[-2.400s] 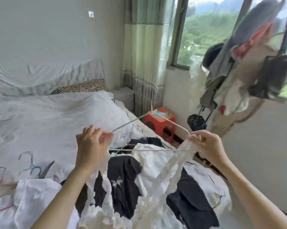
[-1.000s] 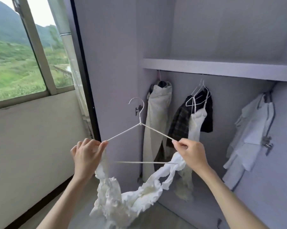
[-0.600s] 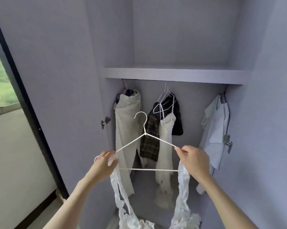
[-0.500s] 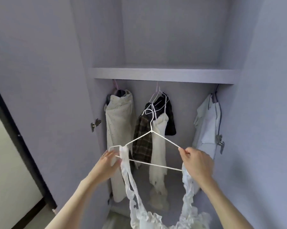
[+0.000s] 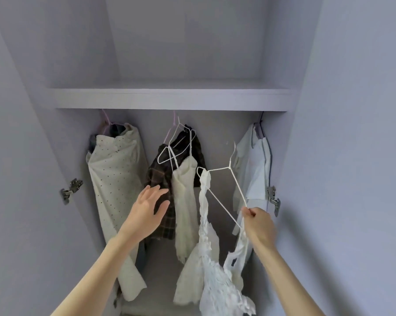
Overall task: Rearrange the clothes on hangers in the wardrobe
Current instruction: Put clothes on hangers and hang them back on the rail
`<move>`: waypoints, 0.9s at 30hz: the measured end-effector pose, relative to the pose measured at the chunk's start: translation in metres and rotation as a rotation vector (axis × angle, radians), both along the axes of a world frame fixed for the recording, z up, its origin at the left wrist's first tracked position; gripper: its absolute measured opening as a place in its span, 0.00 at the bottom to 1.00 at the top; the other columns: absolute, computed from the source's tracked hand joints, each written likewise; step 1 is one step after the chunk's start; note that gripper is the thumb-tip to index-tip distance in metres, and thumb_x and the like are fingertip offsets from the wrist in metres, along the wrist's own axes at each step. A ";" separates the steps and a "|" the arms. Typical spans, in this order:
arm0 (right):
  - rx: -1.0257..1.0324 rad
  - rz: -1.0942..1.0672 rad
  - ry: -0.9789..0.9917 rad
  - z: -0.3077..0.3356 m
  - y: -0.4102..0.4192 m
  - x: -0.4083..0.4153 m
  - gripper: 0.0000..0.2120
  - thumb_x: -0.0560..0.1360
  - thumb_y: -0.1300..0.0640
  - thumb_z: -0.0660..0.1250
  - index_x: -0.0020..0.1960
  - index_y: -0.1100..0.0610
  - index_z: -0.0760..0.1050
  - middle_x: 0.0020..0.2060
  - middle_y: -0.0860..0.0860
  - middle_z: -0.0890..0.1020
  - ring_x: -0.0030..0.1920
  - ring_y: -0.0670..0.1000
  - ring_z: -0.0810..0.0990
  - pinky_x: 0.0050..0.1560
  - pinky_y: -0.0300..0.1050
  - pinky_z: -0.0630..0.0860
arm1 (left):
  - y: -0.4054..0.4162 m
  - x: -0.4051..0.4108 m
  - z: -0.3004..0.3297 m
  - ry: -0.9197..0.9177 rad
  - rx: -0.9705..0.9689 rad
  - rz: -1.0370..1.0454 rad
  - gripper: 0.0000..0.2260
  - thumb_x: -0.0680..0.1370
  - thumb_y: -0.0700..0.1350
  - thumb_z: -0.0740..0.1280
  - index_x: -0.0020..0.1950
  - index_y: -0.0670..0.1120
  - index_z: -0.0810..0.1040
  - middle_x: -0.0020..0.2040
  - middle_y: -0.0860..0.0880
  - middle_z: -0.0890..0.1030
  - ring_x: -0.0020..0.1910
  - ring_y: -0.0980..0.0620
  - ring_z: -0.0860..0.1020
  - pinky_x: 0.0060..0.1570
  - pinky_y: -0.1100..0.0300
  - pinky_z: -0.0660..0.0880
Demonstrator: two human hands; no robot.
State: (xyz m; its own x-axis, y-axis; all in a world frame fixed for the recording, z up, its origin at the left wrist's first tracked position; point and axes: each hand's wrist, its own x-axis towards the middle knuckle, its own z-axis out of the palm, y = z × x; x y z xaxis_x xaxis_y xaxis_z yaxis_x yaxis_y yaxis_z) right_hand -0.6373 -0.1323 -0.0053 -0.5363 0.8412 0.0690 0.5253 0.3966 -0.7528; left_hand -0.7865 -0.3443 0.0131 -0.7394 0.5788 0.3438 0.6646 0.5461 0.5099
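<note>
Two hands up inside the wardrobe [image 5: 28,156], one garment in transit.
Far left of L hand: cream dotted garment [image 5: 115,179] hangs on a pink hanger, hinge [image 5: 70,190] on the side wall beyond it.
L hand: left hand [image 5: 147,210] is spread flat, fingers straight, holding nothing; fingertips sit over the dark plaid garment [image 5: 160,179], contact can't be judged.
Btwn hands: cream slip dress [image 5: 185,190] hangs w/ spare white wire hangers at its top; just right of it the white ruffled garment [image 5: 215,258] drapes by its straps from the white wire hanger [image 5: 226,195].
R hand: right hand [image 5: 258,226] pinches the hanger's lower corner w/ thumb and fingertips; hanger is tilted, hook up toward the shelf [image 5: 169,99], not yet on a rod.
Right of R hand: pale blue shirts [image 5: 254,169] hang by the side wall.
Handling: ruffled piece looks light, soft, prob. slippy on thin wire; a strap could slide off the tilted arm. Wire prob. springy.
Grip: better taken at the hanger neck under the hook.
</note>
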 end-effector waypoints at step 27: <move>0.060 0.211 0.508 0.023 0.047 -0.303 0.17 0.78 0.66 0.55 0.32 0.52 0.62 0.30 0.48 0.65 0.27 0.45 0.63 0.29 0.32 0.61 | 0.088 -0.242 0.141 0.791 0.051 0.115 0.24 0.80 0.54 0.53 0.75 0.50 0.57 0.74 0.40 0.60 0.74 0.38 0.53 0.70 0.39 0.46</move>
State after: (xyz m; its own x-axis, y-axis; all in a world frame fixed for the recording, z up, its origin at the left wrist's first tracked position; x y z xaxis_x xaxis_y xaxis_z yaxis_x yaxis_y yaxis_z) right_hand -0.9402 -0.0853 0.0173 -0.5799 0.7056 0.4072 0.0065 0.5038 -0.8638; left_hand -1.0286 -0.2558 0.1544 -0.3192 0.4834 0.8152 0.7807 0.6218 -0.0630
